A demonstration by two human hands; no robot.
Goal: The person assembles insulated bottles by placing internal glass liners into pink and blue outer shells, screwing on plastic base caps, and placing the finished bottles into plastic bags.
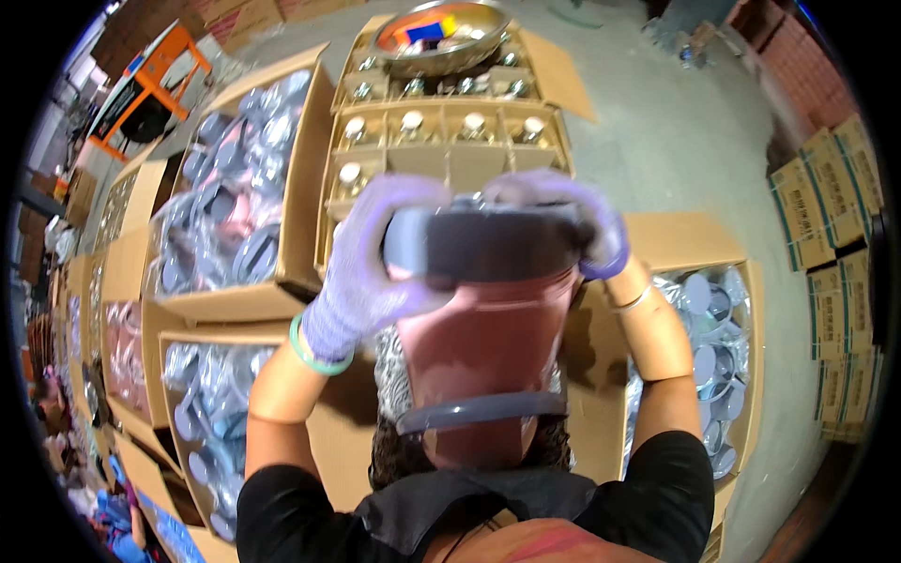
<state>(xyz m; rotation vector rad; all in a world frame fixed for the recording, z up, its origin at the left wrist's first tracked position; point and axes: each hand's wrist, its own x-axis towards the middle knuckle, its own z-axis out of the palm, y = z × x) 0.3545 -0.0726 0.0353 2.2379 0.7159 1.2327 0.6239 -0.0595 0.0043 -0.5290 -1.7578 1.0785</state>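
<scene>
Closest to my lens is the thick dark-grey lid [497, 246], so smeared by blur that its edges go soft! Right below it, what a sight: the pink jug [481, 347], dusty rose and glossy, with a pale streak of light just under the lid and sides that narrow toward the far end. Across its lower part runs a bowed grey band [483, 410], smooth and paler along the edge, reaching about the full width of the body. I have the jug held up in mid-view, in front of the wearer's black-sleeved torso, lid end toward me.

Now the hands, both in lavender gloves! The left hand [380, 249] clamps the lid's left end, fingers over the far side, thumb along the near side. The right hand [587, 220] curls round the lid's right end, its fingertips too blurred for me to read. How tightly the lid sits, I can't tell.

Beyond them I get a divided carton of white-capped bottles [473, 125], a shiny metal bowl [441, 64] behind it, and to the left an open carton [314, 131] of plastic-wrapped grey pieces
</scene>
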